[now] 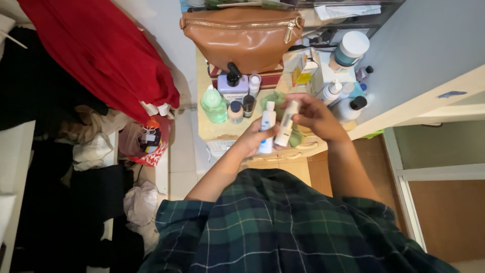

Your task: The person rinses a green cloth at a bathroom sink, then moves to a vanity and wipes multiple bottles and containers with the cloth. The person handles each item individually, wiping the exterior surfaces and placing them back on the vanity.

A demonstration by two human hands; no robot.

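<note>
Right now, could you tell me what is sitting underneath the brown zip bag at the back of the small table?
The brown zip bag rests on a flat red patterned box, of which only the front edge shows. The bag covers the rest, so anything else beneath it cannot be seen.

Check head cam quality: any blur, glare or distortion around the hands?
Head view: strong wide-angle bend, the cabinet edge bows at right. Left hand and right hand are slightly soft, the white tube too. Light is even and warm, with mild sheen on the tan bag. Dark clothes at left lose detail.
</note>
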